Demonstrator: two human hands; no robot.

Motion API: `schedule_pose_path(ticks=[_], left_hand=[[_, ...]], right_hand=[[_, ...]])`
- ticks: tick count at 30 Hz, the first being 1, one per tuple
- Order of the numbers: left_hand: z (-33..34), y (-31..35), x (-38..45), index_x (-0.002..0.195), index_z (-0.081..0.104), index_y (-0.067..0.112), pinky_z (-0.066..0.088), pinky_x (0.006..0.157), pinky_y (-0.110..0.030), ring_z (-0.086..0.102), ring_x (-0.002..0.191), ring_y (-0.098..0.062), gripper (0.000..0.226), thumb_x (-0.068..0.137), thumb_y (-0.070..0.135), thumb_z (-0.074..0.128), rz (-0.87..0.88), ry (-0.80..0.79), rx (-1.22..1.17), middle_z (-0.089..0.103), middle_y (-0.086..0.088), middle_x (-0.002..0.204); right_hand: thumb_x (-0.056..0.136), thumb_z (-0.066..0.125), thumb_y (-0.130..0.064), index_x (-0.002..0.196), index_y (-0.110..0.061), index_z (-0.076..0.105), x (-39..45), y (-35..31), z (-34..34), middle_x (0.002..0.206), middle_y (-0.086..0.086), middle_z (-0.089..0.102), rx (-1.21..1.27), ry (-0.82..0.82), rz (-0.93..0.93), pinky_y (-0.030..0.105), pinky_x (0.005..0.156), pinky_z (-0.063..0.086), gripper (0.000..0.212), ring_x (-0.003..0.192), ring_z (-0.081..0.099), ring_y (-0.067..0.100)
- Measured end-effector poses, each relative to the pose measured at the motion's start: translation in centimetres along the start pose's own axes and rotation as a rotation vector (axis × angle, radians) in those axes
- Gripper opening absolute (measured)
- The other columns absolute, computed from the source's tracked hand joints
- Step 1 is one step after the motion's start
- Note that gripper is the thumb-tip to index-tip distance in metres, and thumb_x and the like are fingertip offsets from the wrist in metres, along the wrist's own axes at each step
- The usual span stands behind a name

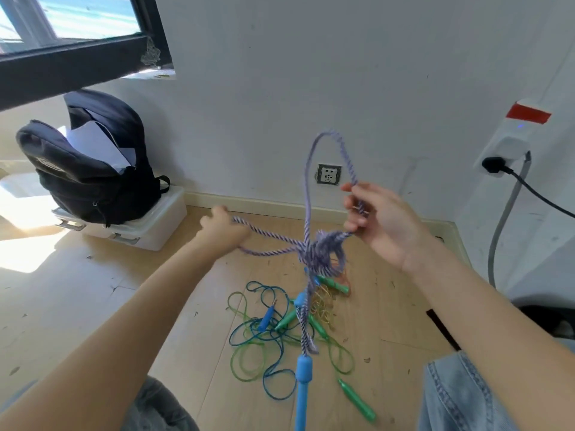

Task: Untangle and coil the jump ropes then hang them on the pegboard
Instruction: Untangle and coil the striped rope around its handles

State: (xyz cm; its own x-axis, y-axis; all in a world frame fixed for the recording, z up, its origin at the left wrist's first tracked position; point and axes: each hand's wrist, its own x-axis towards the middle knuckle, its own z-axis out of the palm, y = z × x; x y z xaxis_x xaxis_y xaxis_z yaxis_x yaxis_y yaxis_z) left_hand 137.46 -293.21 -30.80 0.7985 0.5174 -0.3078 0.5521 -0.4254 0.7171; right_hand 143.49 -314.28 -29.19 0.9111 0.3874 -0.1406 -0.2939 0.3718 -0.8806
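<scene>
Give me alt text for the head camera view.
Both hands hold a knotted purple braided rope up: left hand pulls a strand, right hand pinches a loop. Below lie tangled blue and green ropes.

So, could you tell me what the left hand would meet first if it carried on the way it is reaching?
Probably the baseboard at the foot of the wall: the left hand, holding the purple braided rope, reaches forward low over the floor. Depth is unclear.
</scene>
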Motion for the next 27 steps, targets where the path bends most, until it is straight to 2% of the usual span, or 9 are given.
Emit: schedule_pose_path(ticks=[2,5,9,12,15,17,21,24,27], left_hand=[[1.1,0.3,-0.9,0.144,0.023,0.025,0.031,0.103,-0.033,0.033,0.128,-0.019,0.073,0.083,0.018,0.063,0.264,-0.24,0.168,0.027,-0.006,0.147],[3.7,0.9,-3.3,0.137,0.036,0.032,0.027,0.106,-0.025,0.038,0.124,0.0,0.065,0.081,0.024,0.068,0.485,-0.722,0.049,0.039,0.014,0.142],[6.4,0.5,-3.3,0.11,0.058,0.015,0.045,0.097,-0.028,0.06,0.101,-0.009,0.025,0.086,0.013,0.063,0.528,-0.641,-0.069,0.065,0.001,0.111],[5.1,0.8,-2.5,0.098,0.063,0.016,0.053,0.077,-0.025,0.065,0.078,-0.012,0.01,0.089,0.017,0.058,0.453,-0.577,-0.173,0.071,0.002,0.089],[3.7,1.0,-2.2,0.102,0.062,0.015,0.055,0.061,-0.022,0.069,0.07,-0.01,0.013,0.09,0.018,0.056,0.356,-0.496,-0.385,0.073,0.002,0.082],[3.2,1.1,-2.5,0.101,0.062,0.015,0.054,0.055,-0.021,0.068,0.065,-0.008,0.013,0.09,0.017,0.057,0.362,-0.435,-0.427,0.073,0.002,0.079],[3.0,1.2,-2.9,0.1,0.066,0.014,0.054,0.057,-0.021,0.067,0.071,-0.008,0.015,0.088,0.02,0.06,0.334,-0.522,-0.425,0.072,-0.002,0.086],[2.3,1.2,-2.6,0.1,0.066,0.01,0.054,0.07,-0.02,0.065,0.082,-0.007,0.016,0.086,0.014,0.061,0.283,-0.714,-0.473,0.07,0.001,0.089],[1.9,1.1,-2.2,0.092,0.068,0.011,0.053,0.064,-0.017,0.065,0.071,-0.004,0.009,0.083,0.012,0.064,0.207,-0.689,-0.479,0.069,0.004,0.08]], right_hand=[[0.096,0.041,-0.005,0.087,-0.009,0.058,-0.5,0.7,0.6,0.063,0.0,0.053,-0.097,-0.159,0.049,0.022,0.05,0.041,0.02,0.044,0.041,0.008],[0.095,0.041,-0.006,0.089,-0.009,0.06,-0.9,1.0,1.5,0.067,0.001,0.06,0.037,-0.279,0.09,0.033,0.067,0.055,0.019,0.055,0.056,0.011],[0.096,0.039,-0.004,0.086,-0.006,0.058,-0.4,0.4,1.3,0.064,0.004,0.062,0.21,-0.055,0.041,0.035,0.066,0.058,0.022,0.052,0.061,0.012],[0.097,0.042,-0.009,0.084,-0.009,0.056,0.3,-0.2,-0.1,0.081,0.01,0.064,-0.081,0.199,0.017,0.033,0.067,0.054,0.02,0.067,0.061,0.016],[0.09,0.056,-0.029,0.1,-0.011,0.062,-0.3,0.3,-0.5,0.099,0.007,0.068,-0.573,-0.067,0.185,0.032,0.082,0.049,0.022,0.086,0.062,0.018],[0.085,0.063,-0.03,0.095,-0.01,0.067,-0.9,1.3,0.3,0.088,0.005,0.071,-0.713,-0.243,0.232,0.023,0.07,0.054,0.023,0.075,0.065,0.012],[0.085,0.058,-0.008,0.075,-0.014,0.063,-0.9,2.0,1.1,0.072,0.005,0.061,-0.835,-0.096,0.078,0.018,0.051,0.041,0.013,0.059,0.055,0.011],[0.087,0.057,-0.007,0.073,-0.016,0.063,-0.7,2.1,0.8,0.075,0.004,0.063,-0.809,-0.015,0.055,0.026,0.063,0.043,0.017,0.069,0.057,0.014],[0.089,0.056,-0.005,0.073,-0.017,0.063,-0.5,1.8,0.4,0.078,0.002,0.065,-0.713,0.016,0.054,0.031,0.077,0.048,0.021,0.073,0.06,0.014]])
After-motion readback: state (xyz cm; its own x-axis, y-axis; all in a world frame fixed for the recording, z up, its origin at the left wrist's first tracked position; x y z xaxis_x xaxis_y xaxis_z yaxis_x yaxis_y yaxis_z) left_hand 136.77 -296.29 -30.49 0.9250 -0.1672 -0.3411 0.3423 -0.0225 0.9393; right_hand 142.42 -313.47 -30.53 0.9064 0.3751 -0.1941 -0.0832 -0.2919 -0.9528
